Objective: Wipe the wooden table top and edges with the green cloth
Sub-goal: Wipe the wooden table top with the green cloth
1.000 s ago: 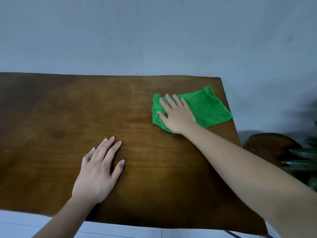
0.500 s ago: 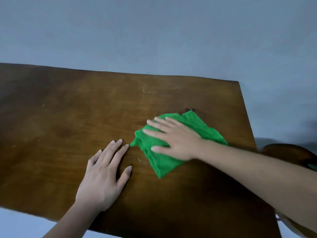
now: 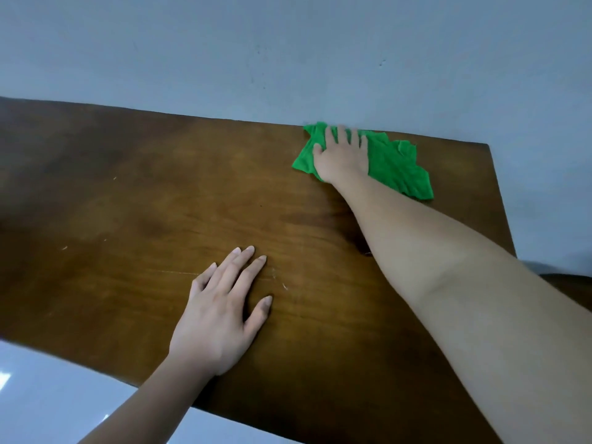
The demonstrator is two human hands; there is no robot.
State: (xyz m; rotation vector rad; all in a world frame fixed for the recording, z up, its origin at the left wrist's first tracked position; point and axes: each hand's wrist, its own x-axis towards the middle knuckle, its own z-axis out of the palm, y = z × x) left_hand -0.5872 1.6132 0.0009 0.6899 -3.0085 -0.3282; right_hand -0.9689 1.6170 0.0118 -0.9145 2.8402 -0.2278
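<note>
1. Table [image 3: 128,193]: a dark brown wooden top, its near edge running under the left forearm and its far edge meeting a pale blue-grey wall [image 3: 288,52].
2. Floor [image 3: 48,395]: pale and glossy, showing below the near edge, to the left of the left forearm.
3. Left hand [image 3: 221,312]: lies palm down and flat on the bare wood near the front edge, fingers extended and close together, thumb out to the side. It holds nothing.
4. A few small pale scratches mark the wood just beyond and to the right of the left hand's fingertips.
5. Right hand [image 3: 342,155]: reaches well beyond the left hand, arm stretched across the top. It is open and flat, fingers spread and pointing toward the wall, pressing down on the cloth rather than gripping it.
6. Cloth [image 3: 397,168]: green and rumpled, spread under the right hand and out to its right. Its far corner, past the fingertips, touches the back edge where the top meets the wall; its other end lies toward the right edge.
</note>
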